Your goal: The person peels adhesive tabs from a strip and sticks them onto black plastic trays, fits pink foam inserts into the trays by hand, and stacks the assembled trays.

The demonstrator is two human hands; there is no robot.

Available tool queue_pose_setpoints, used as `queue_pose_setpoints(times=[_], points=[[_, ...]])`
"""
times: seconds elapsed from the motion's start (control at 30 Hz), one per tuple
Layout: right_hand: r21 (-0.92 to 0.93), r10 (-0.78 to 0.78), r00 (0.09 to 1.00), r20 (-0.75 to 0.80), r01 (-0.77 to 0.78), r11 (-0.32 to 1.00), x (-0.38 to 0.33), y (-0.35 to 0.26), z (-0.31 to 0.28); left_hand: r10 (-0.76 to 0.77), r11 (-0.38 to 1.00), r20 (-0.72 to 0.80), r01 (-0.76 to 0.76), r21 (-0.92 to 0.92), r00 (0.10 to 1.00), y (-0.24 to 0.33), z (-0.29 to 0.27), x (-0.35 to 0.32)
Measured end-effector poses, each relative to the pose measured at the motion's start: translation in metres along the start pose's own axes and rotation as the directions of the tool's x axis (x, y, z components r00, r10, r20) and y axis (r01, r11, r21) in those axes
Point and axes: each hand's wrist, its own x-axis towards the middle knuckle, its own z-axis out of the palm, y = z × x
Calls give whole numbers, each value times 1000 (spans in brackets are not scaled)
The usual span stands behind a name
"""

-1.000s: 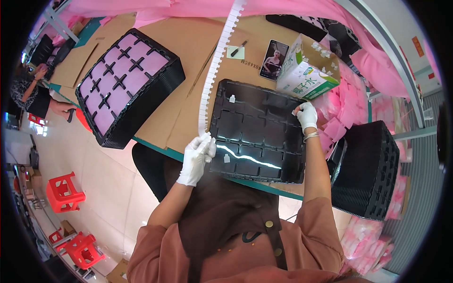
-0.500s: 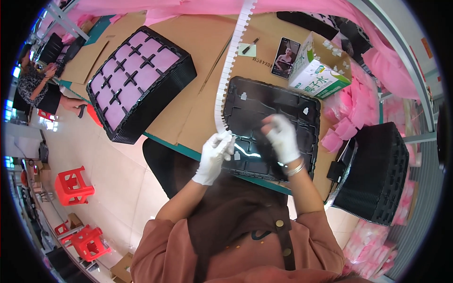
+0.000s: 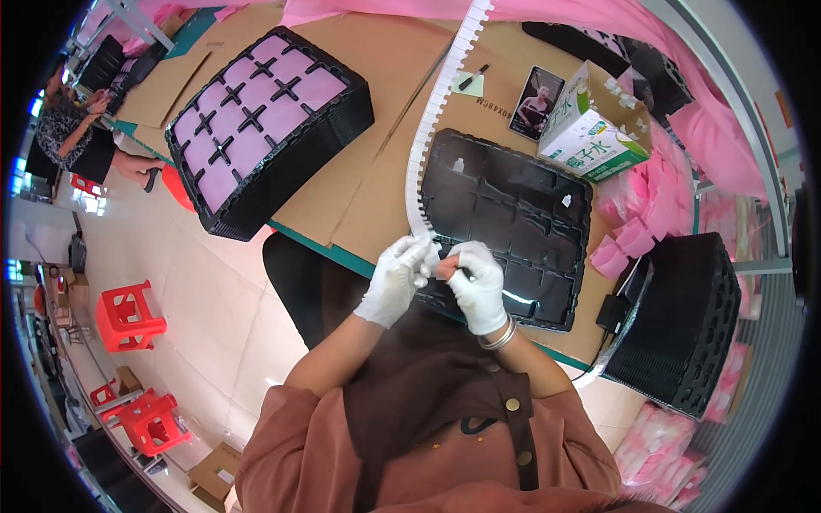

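Note:
A long white strip of labels [image 3: 414,175] with a notched edge runs down the table to my hands. Its lower end is pinched in my gloved left hand [image 3: 392,284]. Right beside it, my gloved right hand [image 3: 479,289] has thumb and bare-tipped forefinger pressed together close to the strip's end; whatever lies between them is hidden. Both hands hover over the near left edge of a shallow black compartment tray [image 3: 509,205]. Small white tabs lie in the tray, one at its far left [image 3: 459,165] and another toward the right [image 3: 566,202].
A stack of black trays with pink pads [image 3: 248,120] stands at the left. Beyond the tray are a phone [image 3: 536,103], a pen [image 3: 474,78] and an open carton [image 3: 596,128]. Pink pads [image 3: 633,239] and more stacked trays [image 3: 676,321] sit right. Another person [image 3: 68,132] works far left.
My right hand has come from above the tray's middle, leftward and nearer, to meet my left hand at the strip's end. The view has shifted slightly.

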Motion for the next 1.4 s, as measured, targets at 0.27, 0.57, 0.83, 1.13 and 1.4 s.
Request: queue_pose_setpoints(times=[0.27,0.57,0.83,1.13,1.4], points=[[115,345,937,-60,-337,934,-18,9,-87,69,997,-74,-66,47,995,6,-16,4],[-738,306,927,-217,-361,570,-71,67,-171,124,972,-48,-111,207,991,-9,-34,16],[-684,279,899,-337,-437,583,-77,71,-166,136,948,-94,-102,301,986,-17,-31,12],[-634,350,935,50,-241,735,-84,67,-191,153,944,-84,-121,307,985,-18,-33,10],[-729,276,946,-171,-310,611,-77,61,-172,150,947,-87,-118,298,985,-20,-36,12]])
